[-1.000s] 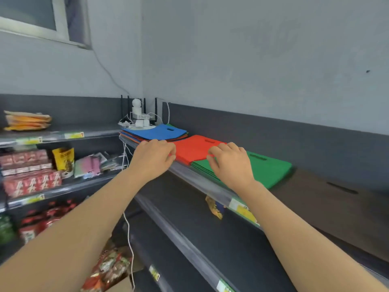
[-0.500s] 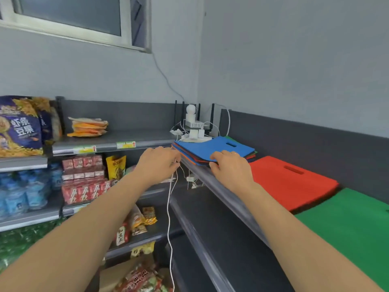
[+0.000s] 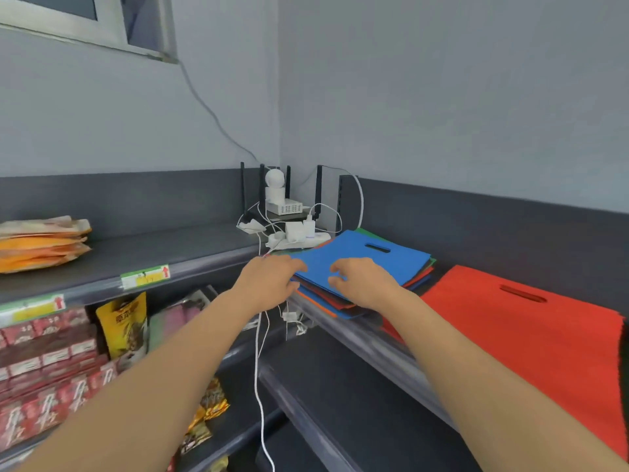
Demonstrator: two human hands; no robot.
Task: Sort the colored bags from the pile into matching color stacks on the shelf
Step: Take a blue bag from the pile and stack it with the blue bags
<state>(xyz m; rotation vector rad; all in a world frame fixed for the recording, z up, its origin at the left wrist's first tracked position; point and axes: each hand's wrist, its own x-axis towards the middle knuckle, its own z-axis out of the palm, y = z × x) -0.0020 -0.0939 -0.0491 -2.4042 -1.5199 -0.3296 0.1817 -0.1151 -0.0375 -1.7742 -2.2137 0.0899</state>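
A mixed pile of flat bags lies in the shelf corner, with a blue bag (image 3: 371,258) on top and red, orange and green edges showing beneath. My left hand (image 3: 269,284) is at the pile's near-left corner, fingers curled against the edge of the blue bag. My right hand (image 3: 360,284) rests on the blue bag's front part, fingers bent and spread. To the right a red bag (image 3: 517,332) lies flat on the same shelf (image 3: 360,330).
A router, a small white camera and a power strip (image 3: 296,238) with white cables sit just behind the pile. A cable hangs down past the shelf edge. Orange packets (image 3: 41,243) lie on the left shelf, with snack packs and red cartons below.
The view has swung left, and the green stack has left the frame. Both hands have moved from the red and green bags onto the mixed pile with the blue bag on top.
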